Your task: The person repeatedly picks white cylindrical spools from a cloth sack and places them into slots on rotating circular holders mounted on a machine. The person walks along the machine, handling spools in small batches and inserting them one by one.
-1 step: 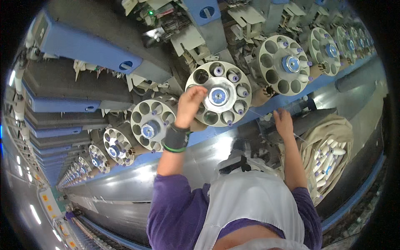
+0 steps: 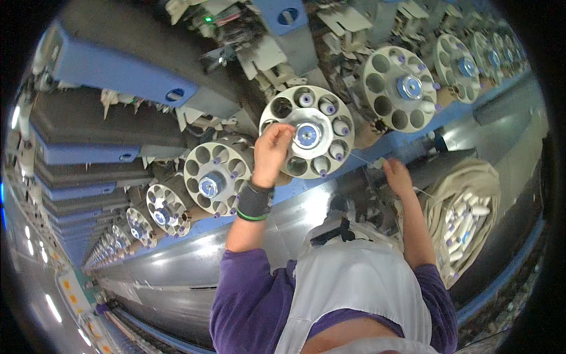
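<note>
My left hand [image 2: 274,152] is at the left side of the nearest round cream magazine [image 2: 268,121]. Its fingertips are pinched by the shiny ring around the blue hub [image 2: 308,135]; whatever they hold is too small to make out. White yarn bobbins [image 2: 340,127] with purple tube ends stand in several of its holes, along the top, right and bottom. To the right, my right hand [image 2: 398,177] is held below the machine's edge with curled fingers. A thin thread [image 2: 361,158] stretches from the magazine toward those fingers, where a small pale thing shows; the grip itself is unclear.
An open beige cloth sack [image 2: 489,186] with several white bobbins [image 2: 466,218] is to the right of my right arm. Similar magazines [image 2: 386,88] line the machine on both sides, below blue and grey housings [image 2: 130,76]. A metal surface [image 2: 247,236] runs along the front.
My left hand has moved slightly right at the hub ring, its fingertips drawn closer together. My right hand has shifted a little left and down.
</note>
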Demonstrator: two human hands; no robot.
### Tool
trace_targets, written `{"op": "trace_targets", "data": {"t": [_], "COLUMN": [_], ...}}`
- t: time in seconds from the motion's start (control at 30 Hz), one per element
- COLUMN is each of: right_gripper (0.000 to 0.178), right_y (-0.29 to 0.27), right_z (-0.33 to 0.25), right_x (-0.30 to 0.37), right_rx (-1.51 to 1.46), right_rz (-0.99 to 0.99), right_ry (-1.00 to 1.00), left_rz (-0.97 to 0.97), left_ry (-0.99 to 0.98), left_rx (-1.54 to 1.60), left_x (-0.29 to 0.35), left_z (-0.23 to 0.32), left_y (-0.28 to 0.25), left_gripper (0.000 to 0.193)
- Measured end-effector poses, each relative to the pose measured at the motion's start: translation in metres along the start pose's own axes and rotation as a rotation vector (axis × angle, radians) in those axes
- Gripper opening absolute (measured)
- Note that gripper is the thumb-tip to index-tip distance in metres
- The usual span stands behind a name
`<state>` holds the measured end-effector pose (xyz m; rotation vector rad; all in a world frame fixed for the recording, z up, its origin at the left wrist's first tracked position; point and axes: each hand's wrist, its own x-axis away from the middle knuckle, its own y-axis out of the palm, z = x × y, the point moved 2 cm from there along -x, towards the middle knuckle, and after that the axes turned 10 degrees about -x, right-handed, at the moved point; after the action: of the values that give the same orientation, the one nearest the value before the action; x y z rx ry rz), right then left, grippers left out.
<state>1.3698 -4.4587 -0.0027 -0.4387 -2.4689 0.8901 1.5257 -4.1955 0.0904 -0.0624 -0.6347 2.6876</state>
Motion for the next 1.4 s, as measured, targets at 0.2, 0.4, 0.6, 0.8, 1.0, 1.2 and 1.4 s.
{"op": "trace_targets", "data": {"t": [0.2, 0.4, 0.6, 0.8, 1.0, 1.2, 1.4], "right_gripper": [0.025, 0.022, 0.015, 0.022, 0.051, 0.048, 0.046], "right_y": [-0.004, -0.035, -0.070, -0.201, -0.227, -0.212, -0.229], "right_z": [-0.034, -0.001, 0.119, 0.335, 0.486, 0.509, 0.512], "right_x": [-0.001, -0.017, 0.015, 0.116, 0.139, 0.141, 0.143], "right_rx": [-0.856, -0.784, -0.342, -0.654, 0.009, -0.308, -0.424], "right_rz": [-0.721, -0.210, 0.328, 0.735, 0.921, 0.454, 0.446], "right_ry": [-0.107, -0.137, 0.048, 0.359, 0.736, 0.865, 0.748], "left_rz": [-0.583, -0.897, -0.639, -0.254, -1.052, -1.033, -1.051], "left_ry": [0.036, -0.261, 0.156, 0.122, 0.731, 0.785, 0.451], "left_rx": [-0.052, 0.168, 1.436, -0.108, -0.225, -0.966, -0.567], "left_x": [0.020, 0.029, -0.037, -0.067, 0.054, 0.133, 0.096], "left_z": [0.021, 0.003, 0.074, 0.152, 0.187, 0.165, 0.147], "left_y": [0.116, 0.116, 0.085, 0.221, 0.631, 0.814, 0.745], "left_gripper": [0.049, 0.022, 0.025, 0.041, 0.047, 0.073, 0.067]}}
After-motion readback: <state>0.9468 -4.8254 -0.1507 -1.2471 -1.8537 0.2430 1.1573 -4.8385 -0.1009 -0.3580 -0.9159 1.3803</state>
